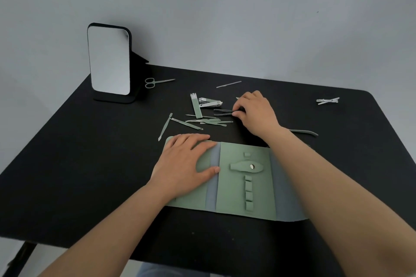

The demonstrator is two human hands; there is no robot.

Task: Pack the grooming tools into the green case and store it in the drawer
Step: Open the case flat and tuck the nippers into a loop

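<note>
Green case (245, 189) lies unfolded, long axis left-right; left hand (184, 164) splayed flat on it; right hand (256, 114) pinches dark tool (222, 112), also lying left-right.

— What carries it all?
— A black table (90, 164) with rounded corners.
— And by the right hand (256, 114)?
— Its fingers pinch a dark tool (222, 112). Just left of that grip lie nail clippers (208, 102) and a heap of thin green tools (202, 120); a slim file (228, 84) lies beyond it.
— Nearer than the grip?
— The open green case (243, 186), flat, the left hand (182, 164) pressing its left flap.
— Farther off?
— Scissors (155, 82) beside a standing mirror (109, 60) far left; a pale tool (327, 100) well right.
</note>
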